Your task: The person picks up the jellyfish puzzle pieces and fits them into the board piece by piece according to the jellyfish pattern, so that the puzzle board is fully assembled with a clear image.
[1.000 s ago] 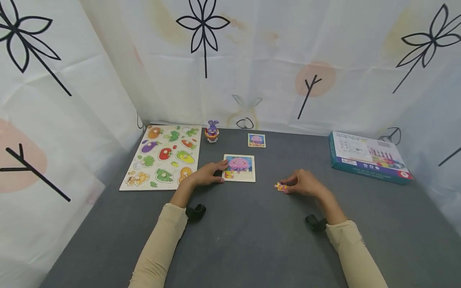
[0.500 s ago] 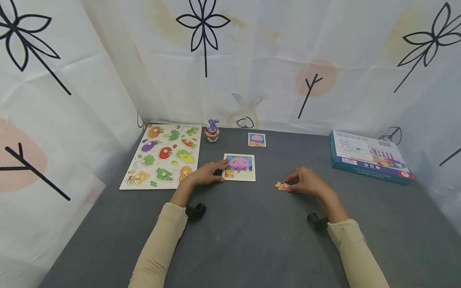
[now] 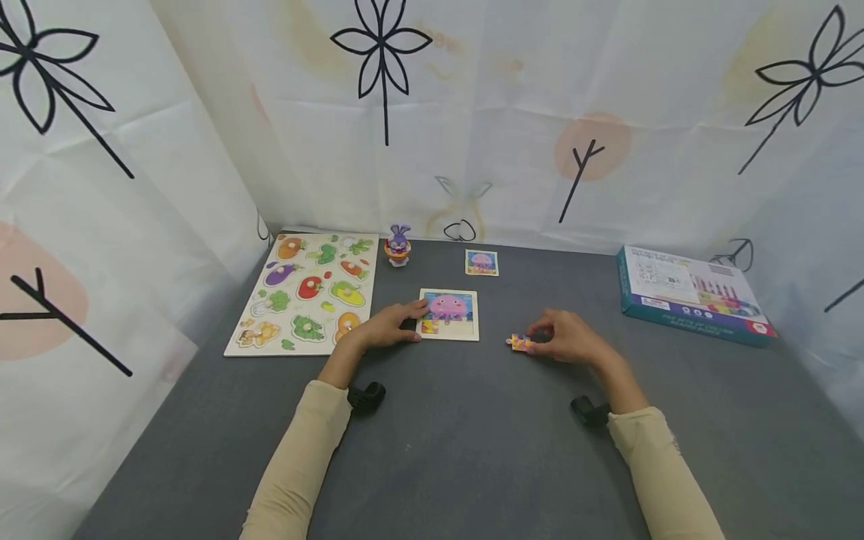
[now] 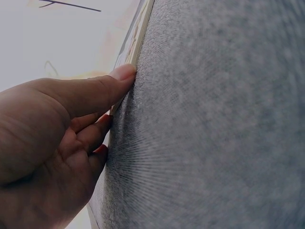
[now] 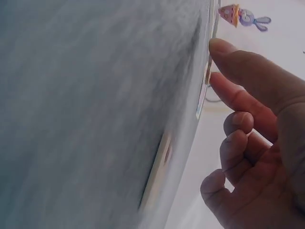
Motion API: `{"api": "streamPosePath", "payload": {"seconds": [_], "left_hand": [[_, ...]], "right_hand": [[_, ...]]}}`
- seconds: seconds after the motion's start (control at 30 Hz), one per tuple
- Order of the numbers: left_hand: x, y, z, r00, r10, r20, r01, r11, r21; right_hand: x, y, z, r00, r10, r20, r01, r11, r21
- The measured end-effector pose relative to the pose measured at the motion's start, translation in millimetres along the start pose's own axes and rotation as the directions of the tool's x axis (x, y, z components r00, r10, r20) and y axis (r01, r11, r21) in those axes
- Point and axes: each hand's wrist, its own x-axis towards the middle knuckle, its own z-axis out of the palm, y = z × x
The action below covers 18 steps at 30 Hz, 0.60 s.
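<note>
In the head view, my left hand grips the left edge of a small wooden jigsaw board, thumb at the near corner and a fingertip farther up. The board shows a pink octopus; its lower right part is bare. The left wrist view has the thumb against the board's edge. To the right of the board, my right hand pinches a yellow and pink jigsaw piece between thumb and forefinger, low over the table. A blurred flat pale-edged thing lies on the table in the right wrist view.
Behind the board lies a small octopus picture card. A purple rabbit figure stands beside a large vegetable puzzle board at the left. At the right is a teal and white box. Printed cloth encloses the table.
My right hand first shifted slightly right, then moved back left and a little away from me with the jigsaw piece, which has turned. The left hand stays on the board.
</note>
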Motion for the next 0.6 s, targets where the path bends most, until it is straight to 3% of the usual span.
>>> {"api": "streamPosePath", "payload": {"seconds": [0.6], "left_hand": [[-0.1, -2.5, 1.4, 1.0, 0.005, -0.004, -0.005, 1.0, 0.02]], "right_hand": [[53.6, -46, 21, 0.989, -0.117, -0.088, 0.114, 0.993, -0.031]]}}
